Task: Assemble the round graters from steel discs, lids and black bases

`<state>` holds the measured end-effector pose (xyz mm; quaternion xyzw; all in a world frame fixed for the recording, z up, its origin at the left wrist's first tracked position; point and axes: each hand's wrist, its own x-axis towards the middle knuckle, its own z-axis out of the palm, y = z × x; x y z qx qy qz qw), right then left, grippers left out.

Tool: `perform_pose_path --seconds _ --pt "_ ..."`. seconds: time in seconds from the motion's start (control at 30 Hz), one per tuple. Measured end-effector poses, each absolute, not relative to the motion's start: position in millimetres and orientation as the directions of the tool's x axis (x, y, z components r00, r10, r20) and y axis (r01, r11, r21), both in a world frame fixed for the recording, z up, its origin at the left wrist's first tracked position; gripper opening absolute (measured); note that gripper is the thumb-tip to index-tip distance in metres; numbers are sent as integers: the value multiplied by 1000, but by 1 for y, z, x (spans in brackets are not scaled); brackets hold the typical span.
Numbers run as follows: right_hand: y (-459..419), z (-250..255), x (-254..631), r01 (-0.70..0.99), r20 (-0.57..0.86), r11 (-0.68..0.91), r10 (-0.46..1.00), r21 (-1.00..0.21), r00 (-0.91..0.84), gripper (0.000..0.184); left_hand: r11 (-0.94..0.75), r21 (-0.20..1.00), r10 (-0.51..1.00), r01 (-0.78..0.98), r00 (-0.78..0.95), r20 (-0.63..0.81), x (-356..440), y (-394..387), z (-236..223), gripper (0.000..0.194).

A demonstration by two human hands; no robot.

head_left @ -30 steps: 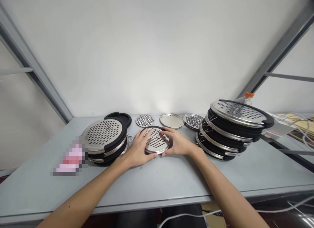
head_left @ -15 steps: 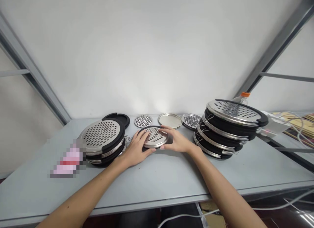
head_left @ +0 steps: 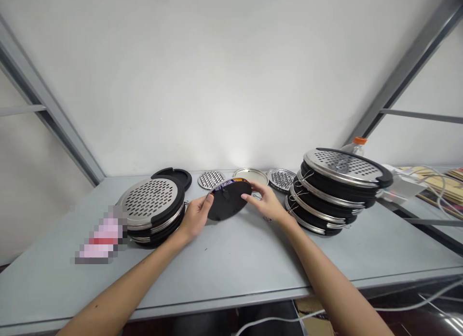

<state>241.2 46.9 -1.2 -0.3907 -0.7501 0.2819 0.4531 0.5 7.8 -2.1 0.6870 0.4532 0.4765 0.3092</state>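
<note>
Between both hands a round grater point(head_left: 229, 201) is held up on a tilt, its flat black underside facing me. Along its far edge shows a strip of orange and purple; what that is I cannot tell. My left hand point(head_left: 197, 213) grips the left rim, thumb on the black face. At the right rim my right hand point(head_left: 265, 201) pinches the edge with thumb and fingers. Behind it lie a perforated grating disc point(head_left: 211, 179), a plain shallow metal dish point(head_left: 249, 175) and another grating disc point(head_left: 281, 179).
To the left stands a short stack of round graters point(head_left: 146, 203), with a black round holder point(head_left: 172, 177) behind it. A taller stack point(head_left: 333, 191) leans on the right. Beyond it are an orange-capped bottle point(head_left: 358, 145), a white box point(head_left: 403, 184) and cables. Grey metal posts flank the table.
The grater lay perforated side up on the table between my hands. Now it is lifted and turned so its black underside shows, with both hands closed on its rim.
</note>
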Motion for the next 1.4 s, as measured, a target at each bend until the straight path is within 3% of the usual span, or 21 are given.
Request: perform_pose_path --seconds 0.2,0.3,0.4,0.5,0.6,0.8,0.93,1.0,1.07,1.23,1.4 --pt "46 -1 234 158 266 339 895 -927 -357 44 -364 858 930 362 93 356 0 5 2 47" --pt "47 -2 233 122 220 278 910 -953 -352 45 -451 748 884 487 126 451 0 3 3 33" --pt "49 -6 233 213 223 290 930 -933 -291 46 -516 583 831 627 201 519 1 0 0 52" --pt "52 -12 233 362 261 313 947 -878 -186 45 -562 441 804 700 339 488 2 -3 -6 66" --pt "52 -16 231 520 279 316 948 -793 -149 42 -588 370 798 719 441 411 3 -6 -14 76" --pt "49 -12 234 654 314 414 910 -633 -272 29 -531 386 846 754 496 195 1 -10 -17 85" --pt "54 -3 251 632 510 438 856 -639 -77 26 -492 414 857 766 509 78 -1 -9 -10 82" --pt "57 -2 258 633 541 408 841 -658 20 27 -489 411 851 769 525 30 -2 -8 -5 84" --pt "58 -4 261 687 517 354 855 -635 37 26 -497 393 843 773 539 7 -4 -7 -2 83" --pt "57 -12 258 879 396 238 916 -413 -61 26 -524 360 831 772 556 18 -8 -5 -2 77" --pt "54 -6 263 947 222 122 974 -298 -56 26 -545 354 820 760 571 36 -9 -4 -5 76"
